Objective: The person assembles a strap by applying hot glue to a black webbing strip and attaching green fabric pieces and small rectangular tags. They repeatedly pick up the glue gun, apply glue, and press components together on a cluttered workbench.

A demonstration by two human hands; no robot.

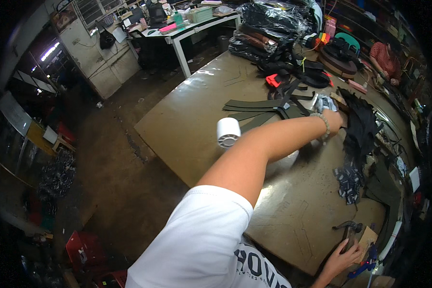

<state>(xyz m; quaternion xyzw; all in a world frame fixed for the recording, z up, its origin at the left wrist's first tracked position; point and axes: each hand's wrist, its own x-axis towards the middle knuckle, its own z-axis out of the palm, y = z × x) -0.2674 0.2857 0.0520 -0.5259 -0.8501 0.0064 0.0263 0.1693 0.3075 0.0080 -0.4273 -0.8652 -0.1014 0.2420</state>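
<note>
This was a workshop, most likely one for cutting and sewing fabric or leather goods. A large worn brown worktable [187,120] carried long olive-green cut strips [254,103], a heap of black cut pieces [362,127] toward its right edge, a small pile of dark buckles or clips [349,182], and a white roll of tape [228,132] near its left edge. Plastic-wrapped bundles of material [269,24] were stacked at the far end. The floor [115,158] was bare, stained concrete. A cluttered white desk [192,29] stood beyond, beside a barred window [93,7], and another person in a red striped shirt [386,57] sat at the far right.
</note>
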